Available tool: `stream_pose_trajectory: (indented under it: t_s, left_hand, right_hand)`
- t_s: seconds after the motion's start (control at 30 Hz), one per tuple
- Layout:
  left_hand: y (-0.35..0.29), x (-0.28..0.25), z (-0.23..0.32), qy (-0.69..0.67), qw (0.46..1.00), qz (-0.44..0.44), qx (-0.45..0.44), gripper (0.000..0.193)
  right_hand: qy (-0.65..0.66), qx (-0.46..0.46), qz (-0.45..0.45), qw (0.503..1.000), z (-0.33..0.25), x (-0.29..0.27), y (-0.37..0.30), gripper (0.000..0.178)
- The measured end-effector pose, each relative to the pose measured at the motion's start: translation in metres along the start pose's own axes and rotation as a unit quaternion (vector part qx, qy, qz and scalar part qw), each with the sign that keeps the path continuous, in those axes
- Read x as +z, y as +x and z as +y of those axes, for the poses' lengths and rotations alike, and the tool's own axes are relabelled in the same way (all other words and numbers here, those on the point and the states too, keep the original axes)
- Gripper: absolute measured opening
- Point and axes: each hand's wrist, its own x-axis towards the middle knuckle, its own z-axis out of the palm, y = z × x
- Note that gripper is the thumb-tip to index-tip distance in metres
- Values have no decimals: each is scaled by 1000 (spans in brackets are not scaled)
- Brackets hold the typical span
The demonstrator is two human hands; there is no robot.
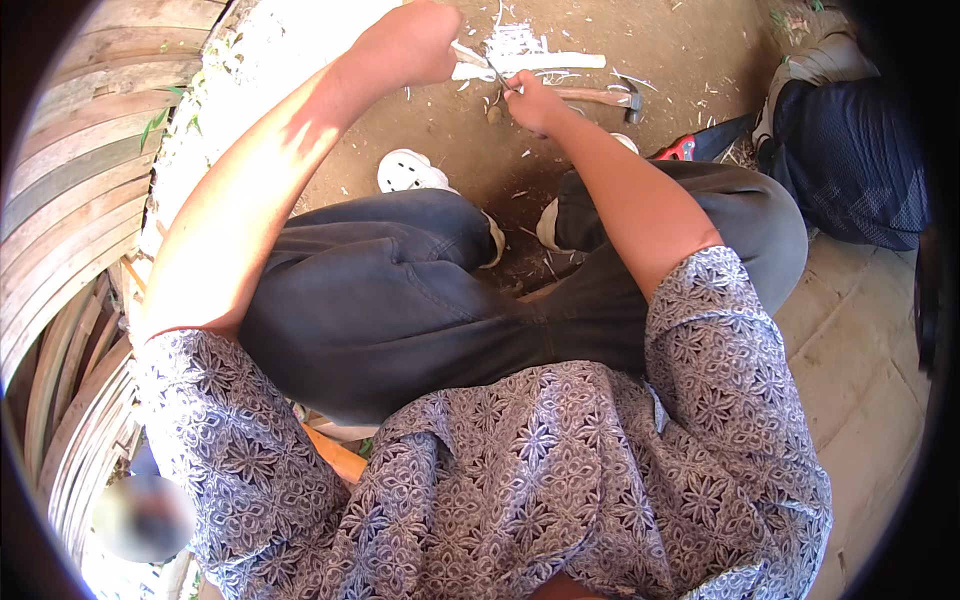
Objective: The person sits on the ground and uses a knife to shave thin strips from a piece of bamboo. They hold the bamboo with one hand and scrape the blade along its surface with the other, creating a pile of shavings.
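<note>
My left hand (415, 42) is closed round a pale wooden stick (468, 54) at the top of the view, above the dirt ground. My right hand (537, 106) is closed on a knife, its thin dark blade (496, 74) meeting the stick's end. The knife's handle is hidden in my fingers. Just beyond, a peeled white stick (580, 61) lies on the ground beside a heap of white wood shavings (515, 40). A hammer (600, 97) with a wooden handle rests right of my right hand.
A saw (682, 149) with a red handle lies to the right, next to dark blue mesh cloth (850, 150). Stacked wooden boards (110, 110) line the left side. White clogs (410, 170) are on my feet, below my hands.
</note>
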Motion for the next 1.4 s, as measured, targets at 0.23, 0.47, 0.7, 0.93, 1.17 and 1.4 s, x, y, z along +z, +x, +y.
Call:
stream_pose_trajectory:
  t_s: [0.23,0.47,0.7,0.93,1.17,1.4]
  left_hand:
    - [0,2,5,-31,999,2,-35,22]
    - [-2,-10,12,-51,992,-39,-108,28]
    - [3,6,-5,-34,993,-32,-107,30]
    - [3,-1,-5,-68,992,-19,-102,32]
    - [3,11,-9,-74,994,-11,-79,31]
    - [6,6,-10,-77,992,-23,-93,30]
  right_hand:
    - [-23,-58,78,995,15,20,12,36]
    - [33,-70,40,996,-13,16,-9,35]
    - [47,-73,36,996,-23,12,-18,35]
    - [19,11,-6,1000,-27,2,-20,35]
    - [-5,0,-9,1000,-13,-1,-13,38]
    - [-60,26,-19,998,-4,1,1,38]
